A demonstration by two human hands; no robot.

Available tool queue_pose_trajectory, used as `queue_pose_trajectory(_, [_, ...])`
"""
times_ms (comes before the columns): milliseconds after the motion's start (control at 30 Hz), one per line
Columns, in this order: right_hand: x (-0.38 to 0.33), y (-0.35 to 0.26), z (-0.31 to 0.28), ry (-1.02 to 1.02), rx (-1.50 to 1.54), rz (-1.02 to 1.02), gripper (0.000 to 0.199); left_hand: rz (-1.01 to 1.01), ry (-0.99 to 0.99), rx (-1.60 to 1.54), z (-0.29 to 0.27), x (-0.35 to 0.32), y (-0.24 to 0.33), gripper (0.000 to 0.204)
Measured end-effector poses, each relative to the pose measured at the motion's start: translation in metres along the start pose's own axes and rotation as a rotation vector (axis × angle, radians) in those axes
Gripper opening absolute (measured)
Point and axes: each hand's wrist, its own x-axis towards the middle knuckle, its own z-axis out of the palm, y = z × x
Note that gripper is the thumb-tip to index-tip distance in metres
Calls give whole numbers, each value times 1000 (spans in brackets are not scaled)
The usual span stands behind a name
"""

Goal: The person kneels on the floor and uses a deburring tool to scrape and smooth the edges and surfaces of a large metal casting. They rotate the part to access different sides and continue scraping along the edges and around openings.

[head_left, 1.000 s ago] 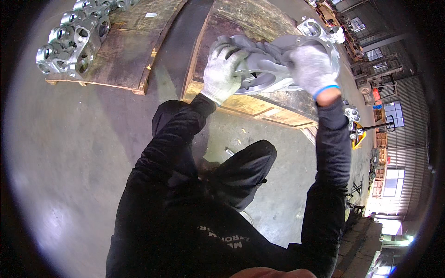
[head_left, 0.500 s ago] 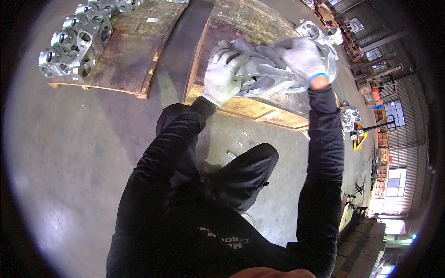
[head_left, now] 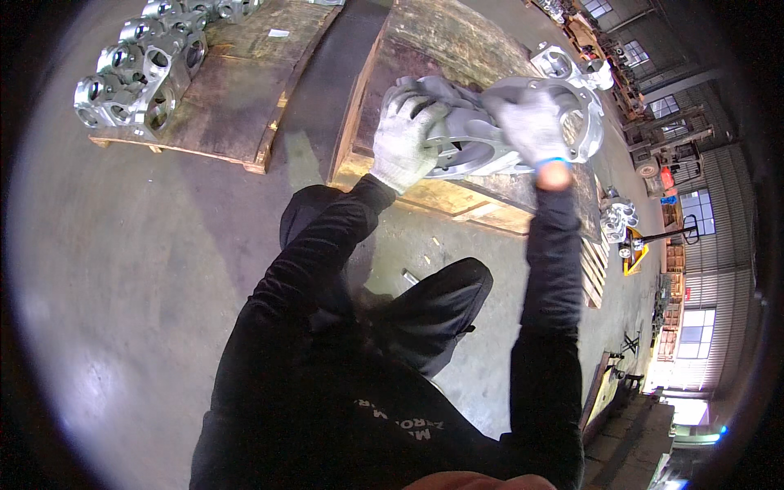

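Observation:
A large silver metal casting [head_left: 469, 151] with rounded openings lies on a wooden pallet-like platform [head_left: 441, 37]. My left hand [head_left: 406, 143], in a whitish knit glove, curls its fingers over the casting's left end. Over the middle of the same part is my gloved right hand [head_left: 529, 126], slightly blurred, with its fingers closed. Whatever may be inside that fist is hidden. A blue band circles the right wrist. Beside the right hand, a round ring-shaped section [head_left: 581, 122] of silver metal shows; whether it belongs to the same casting I cannot tell.
Several similar castings [head_left: 135, 102] stand on another wooden pallet [head_left: 237, 122] at the left. More silver castings [head_left: 559, 64] sit at the platform's far right. A yellow pallet jack [head_left: 633, 251] stands on the floor at right. My bent knee [head_left: 461, 286] is close below the platform.
My right hand has shifted slightly left and down over the casting, its forearm swinging inward. The left hand keeps its hold. The whole view has shifted a little.

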Motion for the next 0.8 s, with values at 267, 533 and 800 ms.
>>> queue_pose_trajectory(267, [-14, 3, 18, 57, 69, 21, 31, 7, -5, 4, -2, 1, 0, 57])
queue_pose_trajectory(533, [-10, 17, 15, 51, -5, -205, 34, 19, 11, 3, -2, 1, 2, 50])
queue_pose_trajectory(800, [19, -8, -8, -283, -46, -369, 32, 16, -48, 14, -2, 0, -2, 59])
